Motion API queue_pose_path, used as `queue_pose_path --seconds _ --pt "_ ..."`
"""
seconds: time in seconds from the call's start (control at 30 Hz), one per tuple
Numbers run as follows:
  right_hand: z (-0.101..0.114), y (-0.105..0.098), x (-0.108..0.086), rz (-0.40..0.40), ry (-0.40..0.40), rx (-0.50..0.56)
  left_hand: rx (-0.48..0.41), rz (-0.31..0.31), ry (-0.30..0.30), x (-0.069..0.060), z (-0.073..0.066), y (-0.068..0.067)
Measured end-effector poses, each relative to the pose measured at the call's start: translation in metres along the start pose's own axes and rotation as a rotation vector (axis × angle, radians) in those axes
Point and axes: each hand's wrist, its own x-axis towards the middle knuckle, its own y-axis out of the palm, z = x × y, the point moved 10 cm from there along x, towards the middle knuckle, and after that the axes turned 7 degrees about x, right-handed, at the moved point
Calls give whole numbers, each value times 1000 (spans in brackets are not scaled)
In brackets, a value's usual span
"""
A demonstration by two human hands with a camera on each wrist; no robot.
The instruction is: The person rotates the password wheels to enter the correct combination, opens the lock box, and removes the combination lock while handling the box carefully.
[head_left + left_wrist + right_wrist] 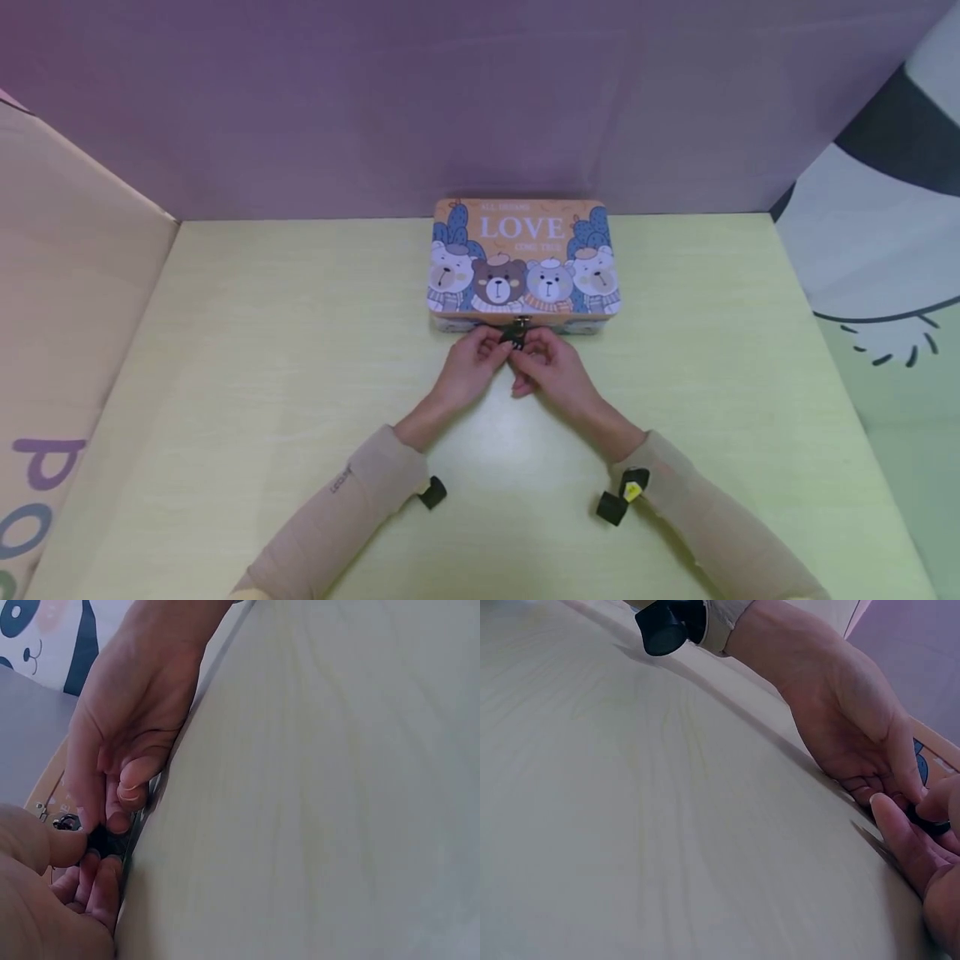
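Observation:
A rectangular tin box (523, 258) with bears and the word LOVE on its lid stands shut at the back of the table. At its front clasp (522, 320) is a small black padlock (516, 337) with white marks. My left hand (467, 367) pinches the padlock from the left, thumb and fingertips together. From the other side my right hand (561, 372) grips it between thumb and fingers. The left wrist view shows the black padlock (101, 841) between both sets of fingertips, close to the metal clasp (66, 822). Fingers cover much of it in the right wrist view.
The pale wooden table (300, 350) spreads out around the box. Behind it rises a purple wall (375, 108), nearly touching the box's back edge. Printed panels stand at the left (67, 250) and right (877, 242). Small black cameras (612, 507) sit on both wrists.

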Motion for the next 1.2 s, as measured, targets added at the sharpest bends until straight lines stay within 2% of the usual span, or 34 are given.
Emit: queue_pose_path --seconds 0.17,0.43,1.2 --pt "1 0 0 -3 -3 0 12 6 -4 0 0 -1" --pt "0 1 1 6 -14 -4 21 50 -10 2 4 -1" --pt "1 0 1 -10 -20 -29 31 54 7 1 5 0"
